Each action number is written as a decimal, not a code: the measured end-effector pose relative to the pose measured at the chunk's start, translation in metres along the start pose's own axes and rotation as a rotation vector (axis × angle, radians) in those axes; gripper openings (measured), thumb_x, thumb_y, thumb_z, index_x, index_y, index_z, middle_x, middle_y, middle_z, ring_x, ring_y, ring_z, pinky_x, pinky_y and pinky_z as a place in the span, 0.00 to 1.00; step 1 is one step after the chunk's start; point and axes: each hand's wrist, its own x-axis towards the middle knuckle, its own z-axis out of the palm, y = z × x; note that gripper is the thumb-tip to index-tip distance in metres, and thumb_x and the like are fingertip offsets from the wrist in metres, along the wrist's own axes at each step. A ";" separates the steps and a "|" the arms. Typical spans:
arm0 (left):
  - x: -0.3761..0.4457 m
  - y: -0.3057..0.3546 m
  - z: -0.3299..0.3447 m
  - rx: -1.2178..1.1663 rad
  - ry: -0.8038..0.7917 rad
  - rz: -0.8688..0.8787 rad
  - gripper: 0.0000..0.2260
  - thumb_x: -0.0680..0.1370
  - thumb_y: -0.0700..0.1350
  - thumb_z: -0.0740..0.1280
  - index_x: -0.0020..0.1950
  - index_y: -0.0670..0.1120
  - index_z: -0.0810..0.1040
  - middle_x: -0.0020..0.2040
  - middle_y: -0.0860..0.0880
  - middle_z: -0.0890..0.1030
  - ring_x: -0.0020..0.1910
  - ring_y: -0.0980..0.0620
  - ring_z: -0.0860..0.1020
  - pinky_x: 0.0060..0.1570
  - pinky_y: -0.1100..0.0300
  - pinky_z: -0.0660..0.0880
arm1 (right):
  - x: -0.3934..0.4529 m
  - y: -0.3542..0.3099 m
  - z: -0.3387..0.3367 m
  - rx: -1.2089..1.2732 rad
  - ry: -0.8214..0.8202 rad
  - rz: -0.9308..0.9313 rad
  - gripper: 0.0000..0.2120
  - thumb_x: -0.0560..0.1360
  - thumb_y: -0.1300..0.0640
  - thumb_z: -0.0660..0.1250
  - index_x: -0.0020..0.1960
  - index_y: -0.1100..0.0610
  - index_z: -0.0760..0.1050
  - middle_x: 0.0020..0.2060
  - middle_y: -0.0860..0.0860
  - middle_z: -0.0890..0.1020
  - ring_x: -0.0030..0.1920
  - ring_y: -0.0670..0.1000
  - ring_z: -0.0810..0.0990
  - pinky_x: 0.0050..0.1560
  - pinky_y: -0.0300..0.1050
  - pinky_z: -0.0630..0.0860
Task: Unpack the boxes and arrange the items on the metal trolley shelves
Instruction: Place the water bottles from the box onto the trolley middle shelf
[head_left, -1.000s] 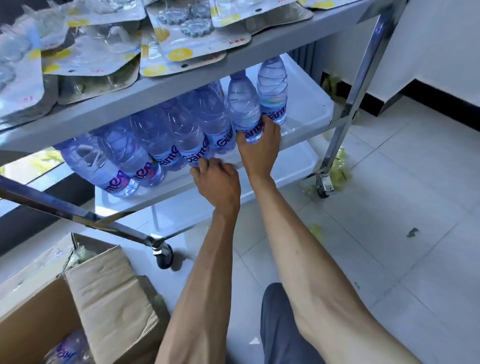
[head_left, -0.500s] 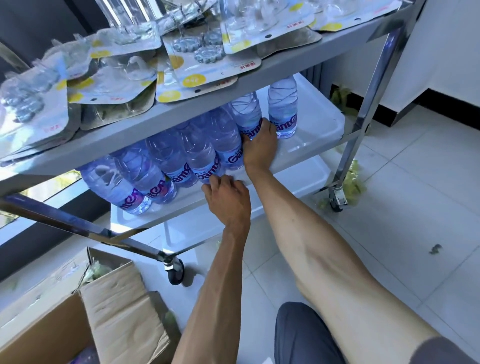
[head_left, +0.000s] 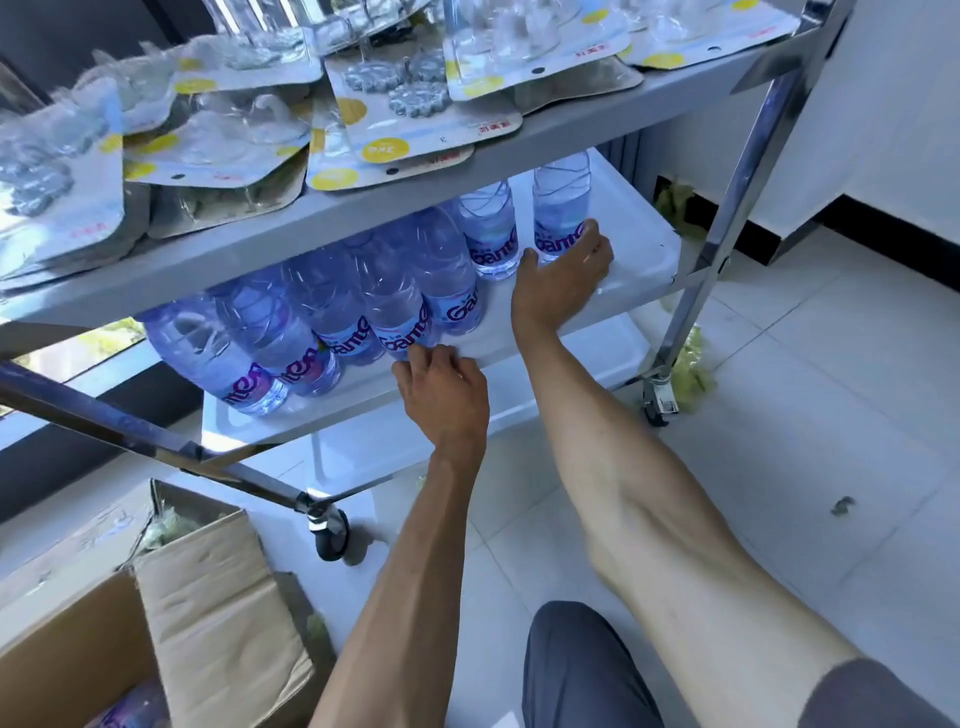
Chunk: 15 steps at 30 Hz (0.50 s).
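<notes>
Seven or so water bottles (head_left: 395, 306) can be counted standing in a row on the middle shelf (head_left: 639, 249) of the metal trolley (head_left: 769, 171), so the bottle part looks well underway. The end bottle (head_left: 561, 208) is held low down by the right hand (head_left: 563, 280), thumb on one side and fingers curled round the other, and it's upright on the shelf. Just to that grip's left the next bottle is standing close by. The left hand (head_left: 441, 395) is curled at the foot of a bottle nearer the middle of the row; whether it's actually gripped or only touched can't be told from here. Above both hands, the top shelf (head_left: 363, 218) is already loaded with blister packs (head_left: 395, 119). Below and left of the left hand, the cardboard box (head_left: 208, 613) is open and what looks like another bottle is seen inside, so more unpacking is probably left. The bottom shelf (head_left: 571, 358) seems unused where it shows.
</notes>
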 end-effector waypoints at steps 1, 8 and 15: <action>0.000 0.000 0.000 0.000 0.005 0.003 0.09 0.73 0.43 0.64 0.47 0.43 0.83 0.47 0.47 0.76 0.50 0.46 0.70 0.41 0.49 0.77 | 0.006 0.001 0.000 -0.008 -0.034 0.023 0.39 0.67 0.55 0.78 0.73 0.58 0.64 0.69 0.57 0.70 0.69 0.58 0.68 0.63 0.53 0.69; 0.000 0.001 -0.002 -0.004 0.000 0.005 0.08 0.74 0.43 0.65 0.47 0.43 0.82 0.47 0.48 0.77 0.50 0.45 0.71 0.41 0.49 0.78 | 0.024 0.000 0.008 -0.093 -0.123 0.043 0.36 0.69 0.52 0.76 0.71 0.60 0.66 0.63 0.57 0.75 0.61 0.60 0.74 0.57 0.54 0.72; -0.001 0.002 -0.002 -0.006 0.003 0.022 0.08 0.74 0.42 0.64 0.44 0.41 0.81 0.46 0.46 0.77 0.49 0.44 0.71 0.43 0.48 0.77 | -0.015 0.004 -0.012 -0.100 -0.095 -0.001 0.34 0.68 0.55 0.77 0.68 0.64 0.67 0.59 0.59 0.75 0.57 0.61 0.73 0.58 0.51 0.68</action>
